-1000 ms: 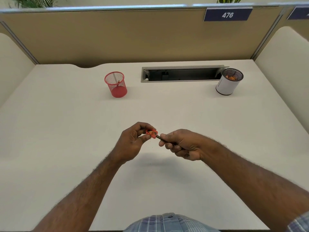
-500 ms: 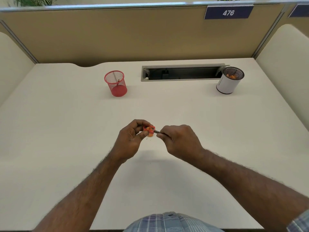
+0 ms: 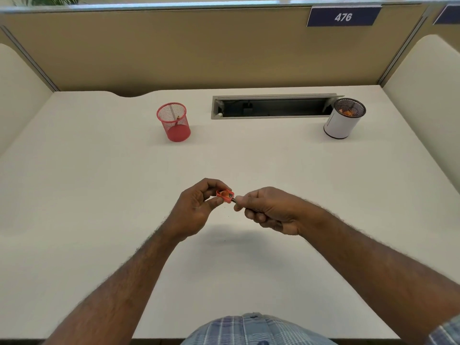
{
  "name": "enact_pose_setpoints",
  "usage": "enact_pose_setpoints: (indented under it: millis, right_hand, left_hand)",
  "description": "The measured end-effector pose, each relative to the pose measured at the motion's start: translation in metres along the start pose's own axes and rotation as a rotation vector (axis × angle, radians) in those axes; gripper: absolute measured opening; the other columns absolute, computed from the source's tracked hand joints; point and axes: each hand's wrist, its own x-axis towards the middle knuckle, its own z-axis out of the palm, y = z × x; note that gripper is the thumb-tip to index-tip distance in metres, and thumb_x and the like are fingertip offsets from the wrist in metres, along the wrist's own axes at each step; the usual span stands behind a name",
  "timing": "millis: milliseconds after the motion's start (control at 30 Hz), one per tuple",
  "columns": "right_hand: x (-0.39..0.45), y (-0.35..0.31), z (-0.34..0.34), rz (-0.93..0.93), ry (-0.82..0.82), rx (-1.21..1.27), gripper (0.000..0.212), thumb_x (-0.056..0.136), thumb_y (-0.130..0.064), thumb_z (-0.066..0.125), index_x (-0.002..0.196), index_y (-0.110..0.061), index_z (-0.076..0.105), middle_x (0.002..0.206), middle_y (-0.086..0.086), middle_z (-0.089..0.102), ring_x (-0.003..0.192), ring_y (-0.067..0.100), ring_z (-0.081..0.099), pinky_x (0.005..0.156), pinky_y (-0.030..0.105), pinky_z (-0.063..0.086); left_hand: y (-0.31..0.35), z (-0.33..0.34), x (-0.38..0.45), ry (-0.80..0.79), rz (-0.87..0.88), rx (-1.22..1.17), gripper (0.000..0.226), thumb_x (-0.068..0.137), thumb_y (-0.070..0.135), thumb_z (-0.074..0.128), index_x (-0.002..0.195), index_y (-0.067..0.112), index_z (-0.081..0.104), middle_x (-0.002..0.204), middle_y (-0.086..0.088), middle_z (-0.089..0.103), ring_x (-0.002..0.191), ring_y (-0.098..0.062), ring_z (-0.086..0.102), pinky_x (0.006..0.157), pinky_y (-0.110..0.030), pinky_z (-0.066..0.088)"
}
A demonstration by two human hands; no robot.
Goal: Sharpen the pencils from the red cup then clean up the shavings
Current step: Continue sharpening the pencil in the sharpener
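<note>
Over the middle of the white desk [image 3: 99, 195], my left hand [image 3: 196, 210] pinches a small red sharpener [image 3: 225, 195] between thumb and fingers. My right hand [image 3: 268, 210] is closed around a dark pencil [image 3: 234, 200] whose tip sits in the sharpener; most of the pencil is hidden inside the fist. A red mesh cup [image 3: 174, 122] stands at the back left with one pencil [image 3: 177, 118] inside it. A few tiny dark specks lie on the desk below my hands.
A white cup with a black mesh rim [image 3: 342, 120] stands at the back right and holds orange shavings. An open cable tray slot [image 3: 271, 107] runs along the back of the desk. Beige partition walls enclose the desk on three sides.
My right hand has rolled back and forth on the pencil in the sharpener, palm down half a second ago and fingers showing again now. Both hands have stayed over the same spot.
</note>
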Motion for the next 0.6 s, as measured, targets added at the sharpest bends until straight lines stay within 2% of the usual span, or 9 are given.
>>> enact_pose_setpoints:
  millis: [100,167,233,300,367,467,533,600]
  right_hand:
    - [0.0,-0.001,0.006,-0.215,0.169,-0.266,0.023,0.083,-0.029,0.074,0.081,-0.009,0.064,0.061,-0.003,0.059,0.047,0.009,0.045,0.044,0.021,0.035]
    - [0.002,0.006,0.009,-0.452,0.389,-0.594,0.025,0.085,-0.037,0.07,0.076,-0.014,0.066,0.063,-0.006,0.064,0.05,0.011,0.051,0.047,0.025,0.041]
    - [0.005,0.017,0.011,-0.753,0.662,-1.056,0.036,0.09,-0.045,0.053,0.07,-0.016,0.063,0.059,-0.004,0.06,0.049,0.018,0.05,0.043,0.027,0.036]
    - [0.005,0.025,0.015,-0.894,0.749,-1.286,0.04,0.092,-0.039,0.045,0.064,-0.013,0.055,0.053,-0.003,0.049,0.042,0.022,0.039,0.039,0.023,0.024]
    - [0.009,0.028,0.015,-0.924,0.704,-1.226,0.04,0.093,-0.036,0.046,0.061,-0.012,0.051,0.049,-0.002,0.042,0.041,0.024,0.032,0.039,0.025,0.024]
    - [0.012,0.024,0.011,-0.873,0.583,-0.972,0.045,0.094,-0.038,0.048,0.059,-0.009,0.052,0.045,-0.001,0.035,0.043,0.022,0.031,0.042,0.031,0.027]
    - [0.009,0.019,0.01,-0.732,0.471,-0.766,0.042,0.093,-0.031,0.058,0.063,-0.002,0.061,0.046,0.007,0.041,0.046,0.018,0.03,0.045,0.03,0.027]
    - [0.003,0.011,0.009,-0.51,0.356,-0.533,0.034,0.092,-0.029,0.064,0.07,-0.004,0.07,0.049,0.006,0.049,0.047,0.016,0.035,0.048,0.025,0.031]
  left_hand:
    - [0.0,0.0,0.0,0.021,0.001,-0.028,0.02,0.09,-0.001,0.06,0.106,0.01,0.063,0.103,-0.005,0.073,0.104,-0.02,0.066,0.095,-0.034,0.049]
    - [0.0,0.002,0.0,0.041,-0.003,-0.059,0.02,0.09,-0.005,0.059,0.107,0.005,0.062,0.103,-0.007,0.072,0.104,-0.019,0.066,0.094,-0.031,0.05]
    - [0.002,0.004,0.001,0.064,0.002,-0.08,0.021,0.09,-0.007,0.058,0.107,0.004,0.061,0.103,-0.008,0.072,0.104,-0.019,0.067,0.094,-0.03,0.051]
    - [0.002,0.004,0.001,0.079,0.01,-0.095,0.021,0.09,-0.008,0.057,0.107,0.004,0.061,0.104,-0.009,0.072,0.103,-0.019,0.067,0.093,-0.03,0.052]
    - [0.002,0.004,0.001,0.071,0.012,-0.098,0.021,0.09,-0.007,0.057,0.107,0.004,0.061,0.104,-0.01,0.072,0.103,-0.02,0.067,0.093,-0.031,0.052]
    - [0.002,0.003,0.0,0.037,0.015,-0.098,0.02,0.09,-0.006,0.058,0.106,0.005,0.062,0.105,-0.011,0.071,0.104,-0.024,0.066,0.095,-0.034,0.052]
    - [0.002,0.003,-0.001,0.019,0.018,-0.097,0.019,0.091,-0.004,0.058,0.106,0.006,0.062,0.104,-0.012,0.071,0.104,-0.025,0.066,0.096,-0.036,0.051]
    - [0.001,0.003,-0.001,-0.001,0.029,-0.086,0.018,0.09,-0.001,0.059,0.106,0.007,0.062,0.103,-0.011,0.071,0.103,-0.025,0.066,0.096,-0.035,0.051]
